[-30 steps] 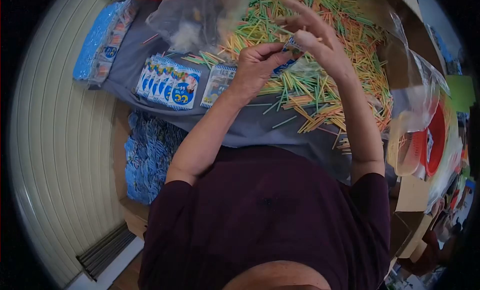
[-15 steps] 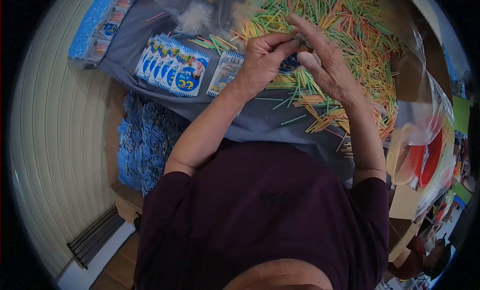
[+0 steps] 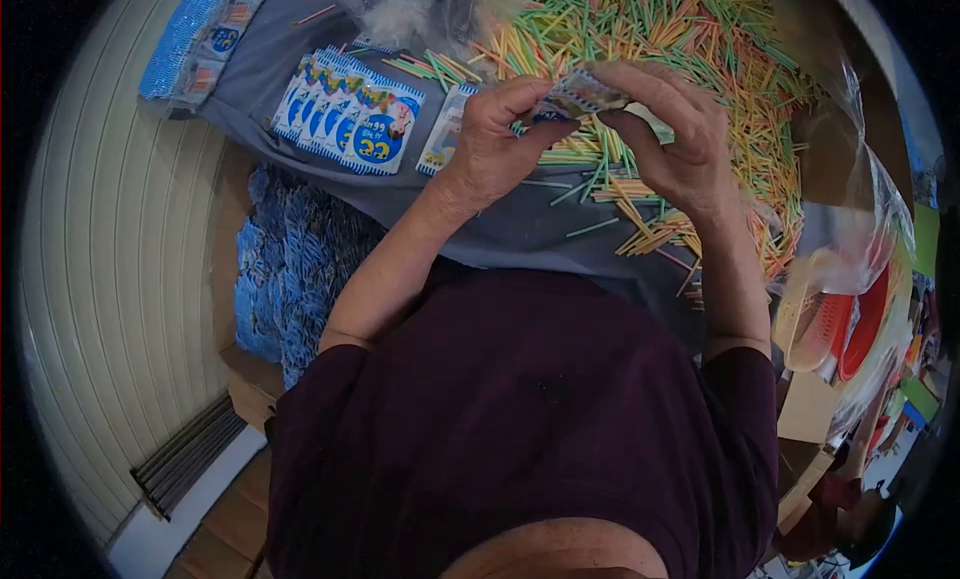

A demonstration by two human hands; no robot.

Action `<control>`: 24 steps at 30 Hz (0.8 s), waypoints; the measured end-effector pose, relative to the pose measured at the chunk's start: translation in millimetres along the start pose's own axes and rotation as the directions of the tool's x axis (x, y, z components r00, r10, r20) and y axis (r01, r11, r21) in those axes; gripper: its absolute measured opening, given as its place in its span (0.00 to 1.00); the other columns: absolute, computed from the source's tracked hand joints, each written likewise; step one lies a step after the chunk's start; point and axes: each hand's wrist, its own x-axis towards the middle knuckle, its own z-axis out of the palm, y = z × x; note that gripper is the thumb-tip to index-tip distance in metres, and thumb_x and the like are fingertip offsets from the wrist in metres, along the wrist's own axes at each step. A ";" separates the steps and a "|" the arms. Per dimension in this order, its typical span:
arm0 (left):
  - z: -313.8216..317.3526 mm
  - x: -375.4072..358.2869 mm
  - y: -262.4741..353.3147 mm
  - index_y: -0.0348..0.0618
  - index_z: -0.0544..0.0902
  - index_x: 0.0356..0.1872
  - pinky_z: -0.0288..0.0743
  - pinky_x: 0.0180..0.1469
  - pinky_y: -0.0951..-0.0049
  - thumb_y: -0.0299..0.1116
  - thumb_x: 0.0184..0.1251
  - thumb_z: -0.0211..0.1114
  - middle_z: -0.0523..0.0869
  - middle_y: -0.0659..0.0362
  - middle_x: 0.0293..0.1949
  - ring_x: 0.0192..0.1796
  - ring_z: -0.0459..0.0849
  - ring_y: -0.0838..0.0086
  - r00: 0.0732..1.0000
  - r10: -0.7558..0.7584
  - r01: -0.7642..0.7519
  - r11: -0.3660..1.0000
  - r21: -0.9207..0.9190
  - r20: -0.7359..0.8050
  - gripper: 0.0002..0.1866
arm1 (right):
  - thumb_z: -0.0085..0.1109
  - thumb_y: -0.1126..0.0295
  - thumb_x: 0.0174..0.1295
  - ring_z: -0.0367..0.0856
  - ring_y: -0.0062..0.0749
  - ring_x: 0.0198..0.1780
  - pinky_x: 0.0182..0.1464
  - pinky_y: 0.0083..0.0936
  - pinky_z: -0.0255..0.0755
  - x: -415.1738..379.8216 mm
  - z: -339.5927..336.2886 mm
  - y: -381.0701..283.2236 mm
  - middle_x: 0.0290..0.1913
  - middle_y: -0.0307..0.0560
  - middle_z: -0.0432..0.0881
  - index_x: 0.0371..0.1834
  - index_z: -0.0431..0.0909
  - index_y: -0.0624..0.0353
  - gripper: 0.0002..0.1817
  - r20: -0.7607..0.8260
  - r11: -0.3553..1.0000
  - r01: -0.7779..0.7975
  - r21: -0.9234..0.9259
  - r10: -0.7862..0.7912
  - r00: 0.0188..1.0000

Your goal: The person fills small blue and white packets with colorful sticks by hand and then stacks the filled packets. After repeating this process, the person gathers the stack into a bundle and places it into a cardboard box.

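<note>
Packet (image 3: pixel 592 91) in light grip, w/ loose sticks all around

Small printed packet is up between the two hands, above the near edge of the pile of thin coloured sticks (image 3: pixel 720 109). Left hand (image 3: pixel 487 144) has its fingers bent nearly together, small gap behind the tips, and they hold the left end of packet. Right hand (image 3: pixel 685 144) has its fingers curved over the other end, thumb well apart below; whether they pinch it or only touch it, I cannot tell. Also cannot tell if packet is open, or what is inside.

Main risk, in my judgement: packet could slip or turn, b/c the hold is only by fingertips and the film looks smooth & thin. If it has an open end and tips down, contents could fall among the sticks. Too hard a squeeze could crease the film or break thin pcs inside, if any.

2nd risk: left wrist is just beside the single packet (image 3: pixel 442 134) on the grey cloth (image 3: pixel 520 241); a low sweep of the arm could push it, or disturb the overlapping row of packets (image 3: pixel 378 139) near the cloth's edge. Some could then drop toward the box of blue packets (image 3: pixel 290 279) below. Loose sticks at the near edge could roll off too, e.g. if a forearm drags the cloth.
</note>
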 end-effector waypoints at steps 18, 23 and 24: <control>-11.6 -15.3 -0.8 0.38 0.86 0.43 0.81 0.46 0.70 0.12 0.47 0.66 0.87 0.53 0.40 0.44 0.87 0.63 0.908 0.419 -0.395 0.852 0.344 0.003 0.19 | 0.68 0.70 0.52 0.80 0.38 0.52 0.53 0.38 0.69 -0.8 -5.1 -44.2 0.55 0.44 0.80 0.44 0.84 0.45 0.14 0.162 0.939 0.120 -0.323 -0.070 0.984; -8.5 -25.5 -4.6 0.39 0.86 0.44 0.81 0.47 0.69 0.13 0.48 0.67 0.87 0.53 0.41 0.44 0.87 0.63 0.939 0.343 -0.317 0.886 0.339 -0.017 0.19 | 0.69 0.70 0.51 0.81 0.38 0.52 0.54 0.40 0.68 -3.2 5.5 -42.6 0.54 0.44 0.80 0.44 0.84 0.45 0.15 0.209 0.913 0.124 -0.390 -0.043 0.977; -7.8 -27.1 -5.7 0.38 0.86 0.44 0.81 0.47 0.69 0.13 0.48 0.68 0.87 0.53 0.42 0.45 0.87 0.63 0.952 0.303 -0.275 0.909 0.312 -0.045 0.19 | 0.69 0.71 0.52 0.81 0.37 0.50 0.53 0.39 0.69 -2.3 4.7 -42.7 0.52 0.43 0.82 0.43 0.84 0.46 0.14 0.207 0.935 0.096 -0.340 -0.025 0.978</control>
